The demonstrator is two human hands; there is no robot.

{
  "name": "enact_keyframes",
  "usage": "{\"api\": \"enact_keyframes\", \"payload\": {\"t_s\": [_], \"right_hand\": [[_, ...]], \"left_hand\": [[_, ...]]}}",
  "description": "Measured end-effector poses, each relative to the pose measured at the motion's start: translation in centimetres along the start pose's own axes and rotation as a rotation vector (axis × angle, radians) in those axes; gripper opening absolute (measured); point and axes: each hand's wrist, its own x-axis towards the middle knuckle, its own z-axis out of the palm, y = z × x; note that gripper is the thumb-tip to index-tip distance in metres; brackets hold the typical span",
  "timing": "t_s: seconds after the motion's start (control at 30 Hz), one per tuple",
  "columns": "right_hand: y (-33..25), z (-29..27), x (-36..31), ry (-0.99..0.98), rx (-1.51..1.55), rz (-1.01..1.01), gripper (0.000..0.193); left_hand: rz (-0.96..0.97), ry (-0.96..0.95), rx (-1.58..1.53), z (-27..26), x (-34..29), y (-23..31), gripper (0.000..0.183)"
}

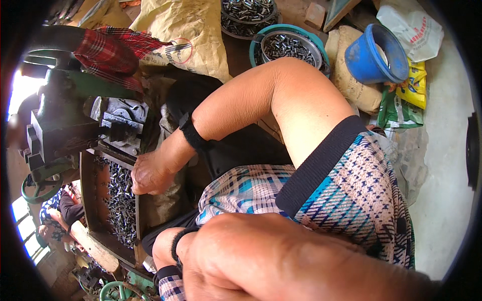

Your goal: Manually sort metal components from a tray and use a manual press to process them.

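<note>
My right hand (153, 173) rests at the near edge of a shallow brown tray (90, 200), its fingers curled together. What they may hold is hidden. Many small, shiny metal pins (122, 200) lie heaped in the tray beside the hand. A black band (191, 133) circles my right wrist. My left hand (261, 256) looms large and blurred at the bottom, very close to the camera, with its fingers out of sight. Above the tray stands a dark green machine (65, 108) with a greasy metal fixture (123, 120).
A red plaid cloth (108, 55) hangs over the machine. Beyond my right arm are a yellow sack (188, 37), a teal basin (256, 47) holding a metal bowl of pins, and a blue bucket (369, 55). Another person (63, 210) sits at the far left.
</note>
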Motion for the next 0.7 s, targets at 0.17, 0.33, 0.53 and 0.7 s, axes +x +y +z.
{"api": "enact_keyframes", "payload": {"t_s": [0.17, 0.33, 0.53, 0.7], "right_hand": [[-0.3, 1.1, -0.4, -0.024, 0.061, -0.007, 0.014], [-0.2, 1.8, -0.9, -0.053, 0.072, 0.059, 0.015], [0.3, 2.4, -0.9, -0.044, 0.100, 0.075, 0.014], [0.3, 2.9, -1.6, -0.020, 0.129, 0.101, 0.013]], "left_hand": [[0.022, 0.008, 0.015, -0.1, -0.4, 0.1, 0.012], [0.047, 0.003, 0.018, -0.1, -0.7, 0.2, 0.012], [0.063, -0.001, 0.031, -0.2, -0.8, 0.2, 0.013], [0.065, -0.013, 0.034, -0.6, -0.9, 0.9, 0.014]]}}
